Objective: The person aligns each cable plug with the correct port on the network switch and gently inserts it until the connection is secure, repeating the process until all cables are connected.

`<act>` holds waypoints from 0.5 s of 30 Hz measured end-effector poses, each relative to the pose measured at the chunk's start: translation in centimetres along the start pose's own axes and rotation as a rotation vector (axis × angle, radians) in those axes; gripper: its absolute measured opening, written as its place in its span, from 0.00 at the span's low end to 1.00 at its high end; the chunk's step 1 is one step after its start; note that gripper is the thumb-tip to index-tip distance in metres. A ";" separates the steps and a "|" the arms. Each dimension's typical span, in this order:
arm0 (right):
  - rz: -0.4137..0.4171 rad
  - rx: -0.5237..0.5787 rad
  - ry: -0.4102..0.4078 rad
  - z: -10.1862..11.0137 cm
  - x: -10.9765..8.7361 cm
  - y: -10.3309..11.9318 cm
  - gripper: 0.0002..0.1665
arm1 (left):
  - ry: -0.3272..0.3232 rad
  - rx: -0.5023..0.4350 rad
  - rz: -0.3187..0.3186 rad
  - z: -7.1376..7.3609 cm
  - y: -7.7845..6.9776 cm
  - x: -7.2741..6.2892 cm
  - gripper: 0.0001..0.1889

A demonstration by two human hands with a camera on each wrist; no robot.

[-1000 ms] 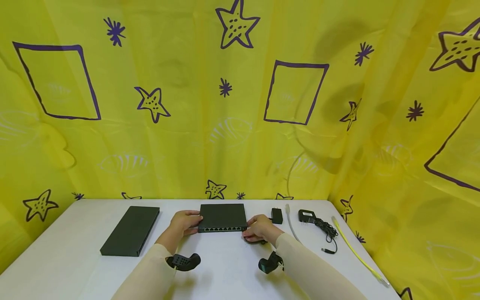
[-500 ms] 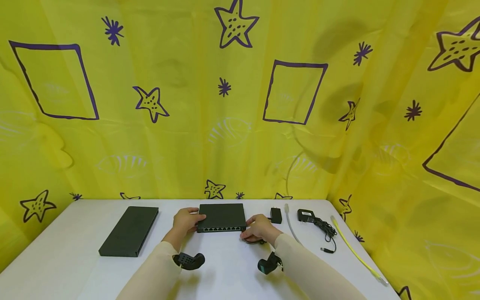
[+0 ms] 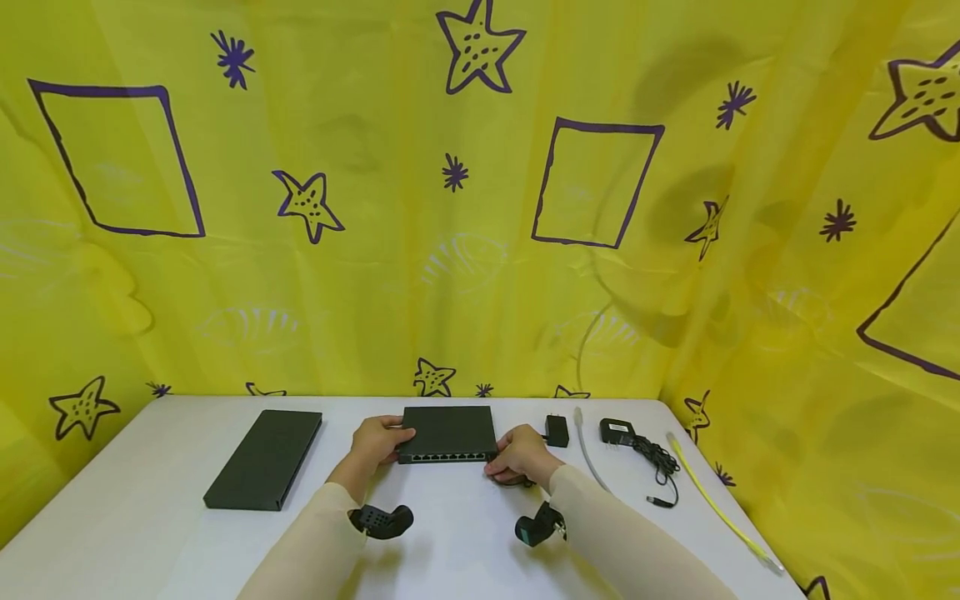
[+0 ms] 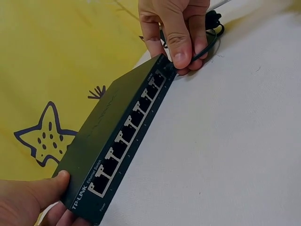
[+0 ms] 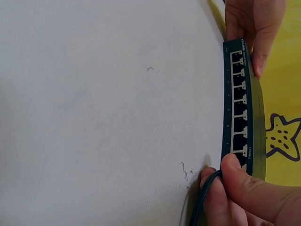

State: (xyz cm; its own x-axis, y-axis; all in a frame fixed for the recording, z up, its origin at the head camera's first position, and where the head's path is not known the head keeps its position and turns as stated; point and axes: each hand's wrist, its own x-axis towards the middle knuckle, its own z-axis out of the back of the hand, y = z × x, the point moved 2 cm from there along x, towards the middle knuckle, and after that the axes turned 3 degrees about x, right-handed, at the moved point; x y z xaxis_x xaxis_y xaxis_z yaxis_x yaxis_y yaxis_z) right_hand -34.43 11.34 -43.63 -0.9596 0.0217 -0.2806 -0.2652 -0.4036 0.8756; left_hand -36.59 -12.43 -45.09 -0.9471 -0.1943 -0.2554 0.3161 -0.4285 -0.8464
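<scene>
A black TP-Link Ethernet switch (image 3: 447, 429), its row of ports facing the person, sits at the middle back of the white table. My left hand (image 3: 373, 446) grips its left end, thumb on top and fingers underneath, as the left wrist view shows. At the opposite end, my right hand (image 3: 522, 452) pinches a thin black power cable (image 4: 209, 49) between thumb and fingers. The cable's tip is hidden by the fingers, right at the last port's corner of the switch. Just behind the right hand lies a small black power adapter (image 3: 557, 431).
A flat black box (image 3: 264, 460) lies on the left of the table (image 3: 135, 500). To the right are a grey cable (image 3: 588, 454), a second black power adapter (image 3: 617, 431) with a bundled cord, and a yellow network cable (image 3: 723, 504). A yellow curtain (image 3: 360, 275) hangs behind.
My left hand has shifted slightly right, its thumb now farther over the top of the switch. The right hand stays at the right corner with the cable. The head view has shifted slightly.
</scene>
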 end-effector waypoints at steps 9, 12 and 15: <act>-0.023 0.011 -0.026 -0.1 0.0 0.1 0.20 | 0.004 0.007 0.012 0.0 -0.2 0.1 0.25; -0.042 0.013 -0.030 0.0 0.1 0.1 0.20 | 0.009 0.013 0.008 0.0 -0.2 0.1 0.25; -0.055 0.024 -0.024 0.1 0.2 0.2 0.20 | 0.008 0.040 -0.016 0.1 -0.3 0.1 0.25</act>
State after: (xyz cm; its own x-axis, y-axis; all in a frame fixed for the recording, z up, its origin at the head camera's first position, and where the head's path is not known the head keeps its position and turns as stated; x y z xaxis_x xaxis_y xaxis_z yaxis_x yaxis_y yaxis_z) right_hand -34.67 11.37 -43.49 -0.9452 0.0652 -0.3199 -0.3200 -0.3788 0.8684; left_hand -36.81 -12.39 -44.84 -0.9525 -0.1799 -0.2455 0.3024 -0.4669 -0.8310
